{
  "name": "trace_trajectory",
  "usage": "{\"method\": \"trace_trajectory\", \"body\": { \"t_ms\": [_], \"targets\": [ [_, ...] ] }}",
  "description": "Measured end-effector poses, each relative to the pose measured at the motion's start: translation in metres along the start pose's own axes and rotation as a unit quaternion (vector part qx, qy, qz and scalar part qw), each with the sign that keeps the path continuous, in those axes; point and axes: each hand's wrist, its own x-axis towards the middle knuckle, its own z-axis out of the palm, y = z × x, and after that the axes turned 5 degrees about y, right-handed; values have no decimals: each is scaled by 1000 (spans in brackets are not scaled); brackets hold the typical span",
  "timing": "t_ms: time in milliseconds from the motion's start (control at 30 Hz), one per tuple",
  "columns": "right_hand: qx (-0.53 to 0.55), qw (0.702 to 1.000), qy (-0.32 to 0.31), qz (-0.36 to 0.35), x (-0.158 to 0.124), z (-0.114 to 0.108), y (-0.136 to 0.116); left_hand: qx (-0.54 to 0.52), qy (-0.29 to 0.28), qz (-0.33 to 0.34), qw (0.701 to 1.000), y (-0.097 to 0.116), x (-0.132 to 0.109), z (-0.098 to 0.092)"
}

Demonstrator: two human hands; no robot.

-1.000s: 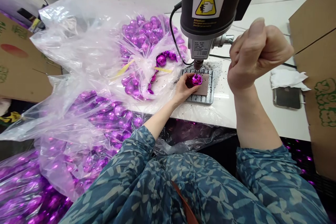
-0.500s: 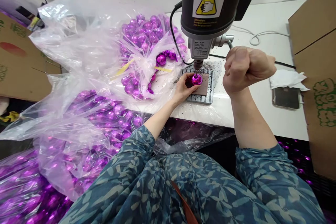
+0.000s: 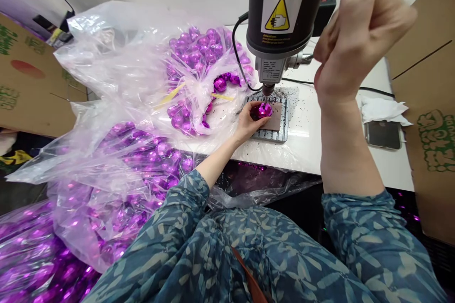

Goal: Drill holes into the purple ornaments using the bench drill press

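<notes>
A shiny purple faceted ball (image 3: pixel 265 110) sits on a brown square board (image 3: pixel 275 122), pinched between the thumb and fingers of my left hand (image 3: pixel 248 120). Under the board is the grey slotted base (image 3: pixel 280 135) of a small drill press (image 3: pixel 284 19). Its chuck (image 3: pixel 268 89) is right above the ball, with the bit's tip close to the ball's top; I cannot tell if they touch. My right hand (image 3: pixel 355 42) is raised at the right of the drill head, closed round the feed lever (image 3: pixel 306 58), most of which the fist hides.
Clear plastic bags (image 3: pixel 117 61) full of purple balls cover the left of the white table (image 3: pixel 302 151) and hang over its edge. Dark shavings lie around the base. At right are a phone (image 3: pixel 384 135), a white tissue (image 3: pixel 384 110) and a cardboard box (image 3: pixel 426 104); another box (image 3: pixel 35 80) stands left.
My right hand has risen up and to the right with the lever. My left hand and the ball have stayed in place under the chuck. The view has shifted slightly.
</notes>
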Motion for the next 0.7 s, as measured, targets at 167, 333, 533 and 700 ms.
{"method": "trace_trajectory", "body": {
  "t_ms": [167,333,533,700],
  "targets": [
    [24,1000,15,4,31,17,21,53,-150,15,987,51,-40,-43],
    [74,996,42,15,29,13,18,149,-422,18,894,84,-88,-80],
    [93,994,64,8,26,16,10,136,-139,41,980,60,-20,-93],
    [96,994,57,4,22,14,7,395,51,4,917,20,94,-90]
  ]
}}
